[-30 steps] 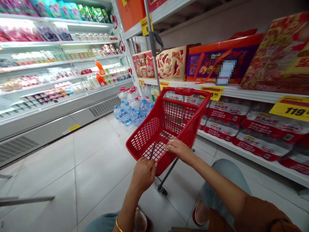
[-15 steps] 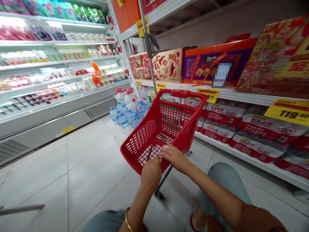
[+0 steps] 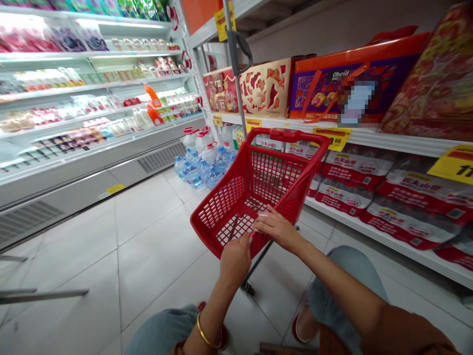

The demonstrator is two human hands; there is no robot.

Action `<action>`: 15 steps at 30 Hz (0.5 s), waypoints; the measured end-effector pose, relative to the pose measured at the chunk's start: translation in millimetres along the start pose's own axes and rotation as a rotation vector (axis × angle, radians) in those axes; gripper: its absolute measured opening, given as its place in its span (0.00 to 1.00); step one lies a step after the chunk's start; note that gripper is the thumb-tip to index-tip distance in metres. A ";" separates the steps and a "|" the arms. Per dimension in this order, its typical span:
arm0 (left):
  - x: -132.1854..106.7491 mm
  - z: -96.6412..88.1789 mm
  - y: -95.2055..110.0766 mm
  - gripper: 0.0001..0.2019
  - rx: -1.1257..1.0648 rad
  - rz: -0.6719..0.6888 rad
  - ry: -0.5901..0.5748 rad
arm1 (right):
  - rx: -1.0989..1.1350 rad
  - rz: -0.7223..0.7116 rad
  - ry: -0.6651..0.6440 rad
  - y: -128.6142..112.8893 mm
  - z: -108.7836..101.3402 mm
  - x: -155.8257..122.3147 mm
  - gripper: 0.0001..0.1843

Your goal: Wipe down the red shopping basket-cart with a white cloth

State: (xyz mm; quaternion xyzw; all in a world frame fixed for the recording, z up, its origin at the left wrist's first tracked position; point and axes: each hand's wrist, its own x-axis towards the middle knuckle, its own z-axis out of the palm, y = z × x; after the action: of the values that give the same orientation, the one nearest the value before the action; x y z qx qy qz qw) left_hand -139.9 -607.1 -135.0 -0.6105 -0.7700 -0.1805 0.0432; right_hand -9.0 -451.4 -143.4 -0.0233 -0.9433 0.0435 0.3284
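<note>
Both my hands are at the near rim of a red plastic mesh shopping basket [image 3: 271, 180], which is mounted on a tall trolley pole. My left hand [image 3: 235, 259] grips the rim low on the near side. Close to it, my right hand [image 3: 275, 229] rests its fingers over the same rim and holds on. A thin dark rod [image 3: 233, 227] stands inside the basket, and no goods show in it. The pole's grey handle [image 3: 238, 47] rises above the basket, and a small wheel [image 3: 248, 288] shows below it.
To the left stands a lit refrigerated display [image 3: 92, 93] with packaged goods. To the right, shelves hold gift boxes [image 3: 266, 88] above shrink-wrapped water packs [image 3: 354, 170]. Bottled water [image 3: 203, 170] stands on the white tile floor [image 3: 158, 256] at the aisle's end.
My left hand has slid right along the rim, closer to my right hand. The basket sits slightly higher and further right in view.
</note>
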 end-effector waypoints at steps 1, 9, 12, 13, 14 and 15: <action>0.1 -0.2 0.3 0.14 0.005 -0.007 -0.005 | -0.004 0.003 -0.002 2.2 0.0 -0.8 0.14; -0.5 -2.3 1.6 0.14 0.022 -0.009 -0.031 | -0.012 0.069 -0.051 18.5 -7.2 -6.3 0.15; -0.4 -3.9 3.3 0.14 0.035 -0.032 -0.059 | -0.020 0.107 -0.049 27.5 -9.6 -9.1 0.14; -0.2 -4.6 3.9 0.14 0.038 -0.038 -0.071 | -0.017 0.119 -0.041 30.3 -10.4 -9.9 0.14; 0.1 -5.3 4.5 0.15 0.039 -0.043 -0.079 | -0.012 0.127 -0.028 32.5 -11.1 -10.4 0.14; 0.3 -6.0 5.0 0.15 0.041 -0.049 -0.085 | -0.006 0.129 -0.014 33.4 -11.7 -10.4 0.15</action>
State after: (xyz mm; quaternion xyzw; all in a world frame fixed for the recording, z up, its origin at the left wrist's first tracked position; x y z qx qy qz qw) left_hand -136.1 -607.8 -128.2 -0.5974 -0.7895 -0.1396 0.0183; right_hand 6.9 -418.1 -144.0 -0.0846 -0.9422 0.0620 0.3181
